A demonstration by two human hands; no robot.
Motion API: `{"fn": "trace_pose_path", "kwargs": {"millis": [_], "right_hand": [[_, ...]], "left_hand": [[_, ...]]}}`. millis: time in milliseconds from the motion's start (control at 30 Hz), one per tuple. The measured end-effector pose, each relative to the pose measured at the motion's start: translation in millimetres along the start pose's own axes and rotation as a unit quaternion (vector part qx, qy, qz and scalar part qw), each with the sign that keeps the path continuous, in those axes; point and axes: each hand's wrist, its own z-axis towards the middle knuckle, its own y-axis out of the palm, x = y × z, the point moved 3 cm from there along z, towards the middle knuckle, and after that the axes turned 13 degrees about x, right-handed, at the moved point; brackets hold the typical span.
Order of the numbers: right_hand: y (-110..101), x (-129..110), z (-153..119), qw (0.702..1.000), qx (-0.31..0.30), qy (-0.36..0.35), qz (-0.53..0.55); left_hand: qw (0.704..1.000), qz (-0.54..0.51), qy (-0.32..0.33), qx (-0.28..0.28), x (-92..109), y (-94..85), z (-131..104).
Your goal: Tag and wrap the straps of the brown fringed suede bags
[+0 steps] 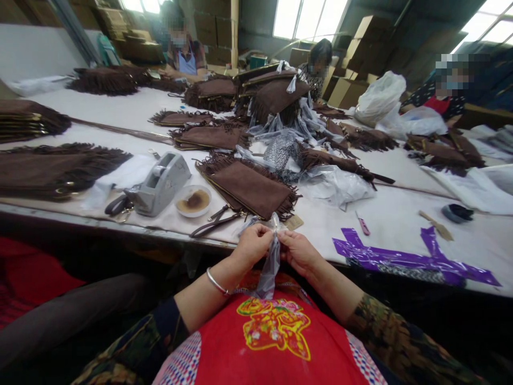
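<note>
A thin translucent plastic strip (271,263) hangs between my two hands at the table's front edge. My left hand (255,243) pinches its upper part from the left, and my right hand (297,249) has its fingers closed on it from the right. Just beyond my hands lies a brown fringed pouch (250,187) with a gold zipper edge. Its dark strap (216,223) reaches toward the table edge, left of my left hand. A tan tag (294,222) sticks out behind my right hand.
A grey tape dispenser (162,182) and a small dish (193,201) stand left. Purple tape (401,258), a pink cutter (364,224) and a brush (436,225) lie right. More brown pouches (280,99) are piled behind; several people sit across the table.
</note>
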Motion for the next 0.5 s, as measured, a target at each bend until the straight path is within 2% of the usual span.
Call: {"fn": "trace_pose_path", "kwargs": {"millis": [300, 500], "right_hand": [[-6.4, -2.5, 0.1, 0.996, 0.008, -0.028, -0.079], [-9.3, -5.3, 0.7, 0.997, 0.007, 0.010, -0.072]], "left_hand": [[0.999, -0.018, -0.031, -0.036, 3.8, -0.5, 10.6], [0.997, -0.018, -0.041, -0.058, 10.2, -4.4, 17.6]]}}
